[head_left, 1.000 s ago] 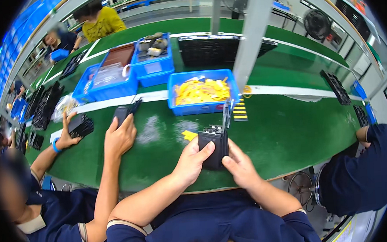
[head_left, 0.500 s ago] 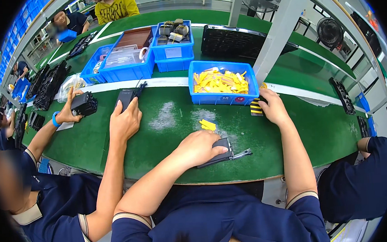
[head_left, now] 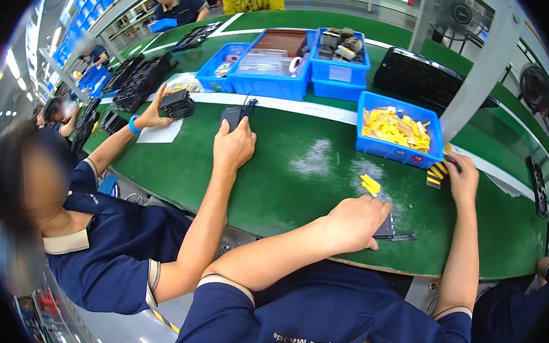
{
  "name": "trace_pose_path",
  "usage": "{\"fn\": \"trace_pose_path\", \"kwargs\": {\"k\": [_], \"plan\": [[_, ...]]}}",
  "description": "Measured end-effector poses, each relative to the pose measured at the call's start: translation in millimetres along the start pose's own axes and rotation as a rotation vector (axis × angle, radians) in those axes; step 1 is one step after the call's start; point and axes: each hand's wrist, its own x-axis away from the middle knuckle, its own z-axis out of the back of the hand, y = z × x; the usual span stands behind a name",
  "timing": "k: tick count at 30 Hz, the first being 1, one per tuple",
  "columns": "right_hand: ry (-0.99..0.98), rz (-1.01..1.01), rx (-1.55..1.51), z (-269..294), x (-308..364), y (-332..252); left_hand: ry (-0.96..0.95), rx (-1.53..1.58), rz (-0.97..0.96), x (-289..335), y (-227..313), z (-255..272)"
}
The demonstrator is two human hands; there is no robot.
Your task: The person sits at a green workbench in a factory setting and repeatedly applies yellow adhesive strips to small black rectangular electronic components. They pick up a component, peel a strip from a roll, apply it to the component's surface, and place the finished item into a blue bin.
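Observation:
My left hand (head_left: pixel 360 221) is closed over a flat black pack (head_left: pixel 385 229) near the table's front edge. A short black cable (head_left: pixel 404 238) sticks out from the pack's right side. Just beyond these fingers lie a few yellow strips (head_left: pixel 370 184) on the green top. My right hand (head_left: pixel 465 177) is at the right corner of a blue bin (head_left: pixel 383 150) full of yellow pieces. Its thumb and fingertips pinch the edge of a black-and-yellow striped card (head_left: pixel 436 175), which is partly hidden by the bin and hand.
At my left, a co-worker's hands hold black packs (head_left: pixel 234 115) and a black stack (head_left: pixel 176 104). Blue bins (head_left: pixel 339 91) stand beyond, near a black panel (head_left: pixel 416 78). A grey post (head_left: pixel 478 64) rises behind my right bin. More black parts (head_left: pixel 140 85) lie far left.
The view has swung left, so everything sits farther right in the picture. My left hand has shifted over the black pack, covering more of it. My right fingers have drawn together at the striped card.

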Motion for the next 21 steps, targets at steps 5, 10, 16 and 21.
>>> {"fn": "trace_pose_path", "kwargs": {"k": [5,10,16,21], "plan": [[0.014,-0.005,-0.158,42,-3,-55,0.238,0.092,0.030,-17,-12,18],[-0.109,0.088,-0.329,43,-6,-132,0.489,0.246,-0.019,-43,-28,24],[-0.171,0.088,-0.432,18,-6,-154,0.635,0.549,-0.010,-54,-47,-1],[-0.011,0.074,-0.399,-2,0,-146,0.575,0.733,0.131,-53,-53,-7]]}}
